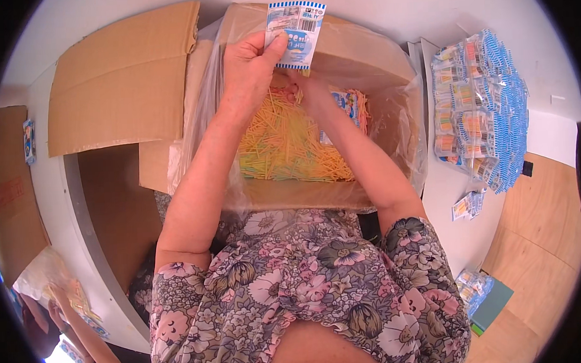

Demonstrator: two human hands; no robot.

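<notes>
A blue-and-white printed packet [297,46] is pinched upright between the thumb and fingers of my left hand [254,56], above the far part of an open cardboard box. Just below it, my right hand [297,84] reaches into the box, close to the sticks. Its fingers are blurred and partly hidden, so whether they hold anything does not show. Thin yellow, orange and greenish sticks [282,149] lie heaped in the box [389,57], which has a clear plastic liner [415,134]. Another printed packet [347,102] rests on the heap, partly behind my right forearm.
Many filled packets [472,102] are stacked in rows on the white table at right, with a few loose packets [468,205] nearer. A cardboard flap [121,78] stands at left. At lower left, another person's arms [83,327] are beside a plastic bag [45,273].
</notes>
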